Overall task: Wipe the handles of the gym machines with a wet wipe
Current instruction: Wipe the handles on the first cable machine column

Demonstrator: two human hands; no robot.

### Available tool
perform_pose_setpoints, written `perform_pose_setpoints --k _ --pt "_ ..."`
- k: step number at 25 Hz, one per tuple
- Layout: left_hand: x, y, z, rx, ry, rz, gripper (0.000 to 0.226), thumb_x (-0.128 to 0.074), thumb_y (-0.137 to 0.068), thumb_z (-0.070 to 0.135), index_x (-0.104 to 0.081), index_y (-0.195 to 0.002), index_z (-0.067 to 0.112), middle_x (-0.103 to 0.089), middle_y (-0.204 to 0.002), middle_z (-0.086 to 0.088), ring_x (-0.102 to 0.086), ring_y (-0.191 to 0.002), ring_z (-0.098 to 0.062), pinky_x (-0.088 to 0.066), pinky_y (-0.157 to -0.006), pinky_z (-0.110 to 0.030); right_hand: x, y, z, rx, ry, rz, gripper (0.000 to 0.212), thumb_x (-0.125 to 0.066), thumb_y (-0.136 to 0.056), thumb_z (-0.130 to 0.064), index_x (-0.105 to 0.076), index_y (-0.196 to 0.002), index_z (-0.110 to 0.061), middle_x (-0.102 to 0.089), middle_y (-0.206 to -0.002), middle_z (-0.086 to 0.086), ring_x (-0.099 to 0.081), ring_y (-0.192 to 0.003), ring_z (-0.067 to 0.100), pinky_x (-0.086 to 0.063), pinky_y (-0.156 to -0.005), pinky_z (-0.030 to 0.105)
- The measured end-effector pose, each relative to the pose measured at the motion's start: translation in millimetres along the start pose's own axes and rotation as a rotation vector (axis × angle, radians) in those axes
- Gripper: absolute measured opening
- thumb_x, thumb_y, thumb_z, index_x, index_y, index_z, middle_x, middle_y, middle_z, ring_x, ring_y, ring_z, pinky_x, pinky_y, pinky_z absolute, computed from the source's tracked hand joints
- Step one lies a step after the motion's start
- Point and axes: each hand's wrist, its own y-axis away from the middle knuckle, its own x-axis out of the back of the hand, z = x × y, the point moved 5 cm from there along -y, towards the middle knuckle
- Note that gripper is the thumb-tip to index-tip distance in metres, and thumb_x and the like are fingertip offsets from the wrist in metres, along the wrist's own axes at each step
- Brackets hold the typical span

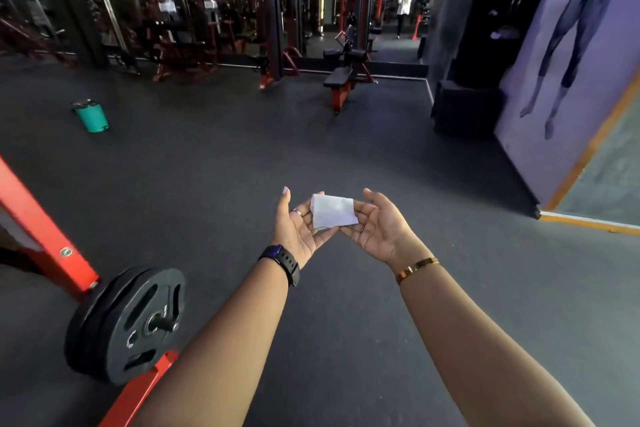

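A folded white wet wipe (333, 211) lies across the fingers of both my hands, held out in front of me above the dark floor. My left hand (298, 226), palm up with a black watch on the wrist, supports the wipe's left edge. My right hand (378, 226), palm up with a gold bracelet on the wrist, supports its right edge. Fingers of both hands are spread, not curled tight. The gym machines (277, 28) stand far ahead along the mirrored back wall, out of reach; their handles are too dark to make out.
A red machine frame (45, 229) with black weight plates (128, 322) stands at my lower left. A teal bin (91, 116) sits on the floor at left. A black-and-red bench (341, 83) is ahead. A mural wall (568, 80) and dark box (464, 111) are on the right.
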Motion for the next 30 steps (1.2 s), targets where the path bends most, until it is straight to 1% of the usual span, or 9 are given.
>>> perform_pose_setpoints --k 2,6,10,14,18,22,25,27,30 --pt "1.0 -62.6 15.6 0.007 -0.007 0.01 0.075 -0.037 -0.086 0.071 -0.062 -0.123 0.01 -0.066 -0.122 -0.01 -0.064 -0.11 -0.025 -0.053 -0.091 -0.043 0.1 -62.6 -22.5 -0.016 -0.006 0.002 0.047 -0.044 -0.097 -0.038 -0.056 -0.117 0.003 -0.065 -0.113 0.018 -0.064 -0.101 0.029 -0.048 -0.098 0.039" --pt "2.0 -169.2 57.6 -0.001 0.026 0.032 0.077 -0.036 -0.085 0.072 -0.063 -0.122 0.01 -0.066 -0.121 -0.011 -0.063 -0.111 -0.026 -0.055 -0.087 -0.043 -11.0 -174.9 -67.5 -0.048 0.021 -0.017 0.046 -0.046 -0.097 -0.037 -0.054 -0.119 0.003 -0.064 -0.116 0.019 -0.063 -0.107 0.032 -0.048 -0.097 0.042" --pt "16.3 -269.4 105.8 -0.025 0.107 0.06 0.081 -0.031 -0.084 0.076 -0.064 -0.12 0.011 -0.067 -0.119 -0.011 -0.062 -0.113 -0.027 -0.053 -0.088 -0.046 -34.1 -285.6 -105.5 -0.06 0.039 -0.027 0.043 -0.046 -0.097 -0.035 -0.057 -0.112 0.004 -0.066 -0.11 0.019 -0.063 -0.103 0.031 -0.047 -0.099 0.042" --pt "52.8 -385.4 151.2 -0.038 0.178 0.083 0.081 -0.031 -0.084 0.076 -0.062 -0.122 0.011 -0.066 -0.121 -0.012 -0.063 -0.11 -0.027 -0.054 -0.087 -0.046 -64.3 -417.5 -127.8 -0.083 0.082 -0.035 0.042 -0.045 -0.097 -0.035 -0.058 -0.11 0.002 -0.066 -0.105 0.017 -0.063 -0.1 0.03 -0.046 -0.101 0.042" --pt "96.7 -511.1 216.9 -0.034 0.221 0.085 0.081 -0.033 -0.085 0.074 -0.06 -0.124 0.009 -0.064 -0.123 -0.014 -0.062 -0.111 -0.03 -0.053 -0.088 -0.045 -111.8 -562.7 -153.4 -0.106 0.102 -0.033 0.044 -0.046 -0.097 -0.034 -0.056 -0.115 0.004 -0.066 -0.101 0.017 -0.065 -0.09 0.027 -0.048 -0.096 0.042" --pt "128.8 -625.6 295.4 -0.041 0.209 0.106 0.08 -0.034 -0.086 0.073 -0.059 -0.125 0.008 -0.065 -0.122 -0.014 -0.06 -0.116 -0.03 -0.052 -0.089 -0.044 -160.9 -689.3 -184.4 -0.123 0.09 -0.039 0.038 -0.047 -0.097 -0.031 -0.059 -0.107 0.004 -0.067 -0.098 0.017 -0.065 -0.09 0.028 -0.049 -0.095 0.042" --pt "137.3 -702.0 344.7 -0.055 0.195 0.095 0.08 -0.033 -0.087 0.072 -0.057 -0.127 0.008 -0.065 -0.122 -0.013 -0.06 -0.117 -0.03 -0.048 -0.096 -0.046 -187.8 -768.4 -214.0 -0.107 0.052 -0.038 0.034 -0.046 -0.097 -0.029 -0.06 -0.103 0.002 -0.066 -0.094 0.016 -0.065 -0.085 0.026 -0.05 -0.092 0.039" --pt "139.3 -758.4 369.3 -0.066 0.186 0.081 0.08 -0.033 -0.087 0.073 -0.057 -0.127 0.008 -0.065 -0.122 -0.013 -0.06 -0.117 -0.029 -0.046 -0.1 -0.047 -194.7 -826.3 -235.0 -0.096 0.022 -0.037 0.034 -0.046 -0.097 -0.029 -0.059 -0.104 0.002 -0.065 -0.096 0.016 -0.065 -0.087 0.027 -0.051 -0.092 0.039" --pt "144.3 -848.0 400.1 -0.078 0.188 0.08 0.079 -0.034 -0.087 0.072 -0.058 -0.126 0.008 -0.065 -0.122 -0.013 -0.061 -0.115 -0.029 -0.048 -0.098 -0.046 -203.4 -917.1 -267.5 -0.089 -0.008 -0.057 0.034 -0.045 -0.098 -0.029 -0.059 -0.104 0.002 -0.066 -0.095 0.016 -0.064 -0.088 0.026 -0.049 -0.095 0.04"
